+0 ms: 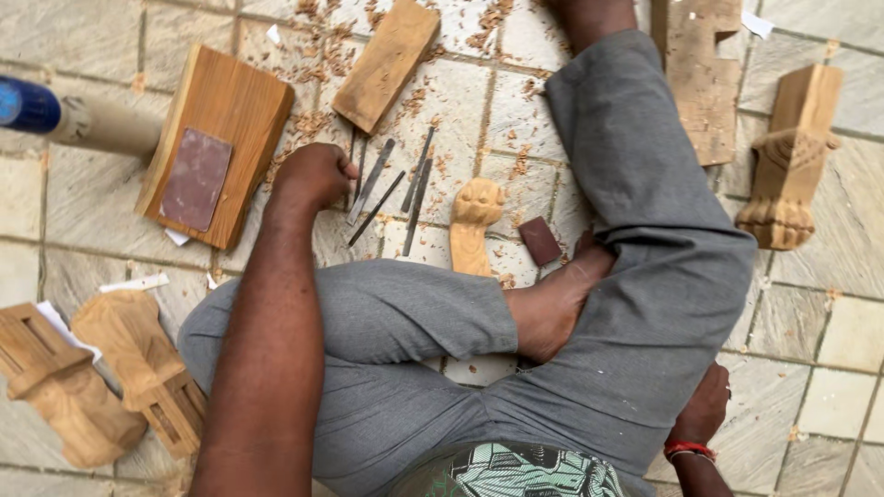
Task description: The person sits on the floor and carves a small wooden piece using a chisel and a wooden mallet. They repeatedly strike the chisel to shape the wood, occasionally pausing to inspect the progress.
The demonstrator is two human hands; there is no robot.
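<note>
While the person sits cross-legged on the tiled floor (pixel 83 221), the left hand (pixel 316 175) reaches out toward eleven o'clock and is curled into a loose fist right at the near ends of a small cluster of metal chisels (pixel 396 189). Its fingers are folded under, and whether they have actually closed on one of the tools cannot be told from this angle. The chisels lie fanned on the floor just to the three o'clock side of that hand, among scattered wood shavings (pixel 322 55).

The right hand (pixel 704 405) rests low at five o'clock, pressed against the grey trouser leg, fingers bent inward with nothing visible in it; a red band circles the wrist.

Just past the chisels, near the middle, a carved wooden leg (pixel 471 230) with a paw-shaped end lies beside the bare foot, and a small dark sanding block (pixel 540 241) sits just beside it. At ten o'clock a wooden block (pixel 226 120) carries a sheet of sandpaper (pixel 195 177). A plain plank (pixel 387 60) lies at twelve o'clock. More carved legs lie at two o'clock (pixel 792 161) and at eight o'clock (pixel 138 368).
</note>
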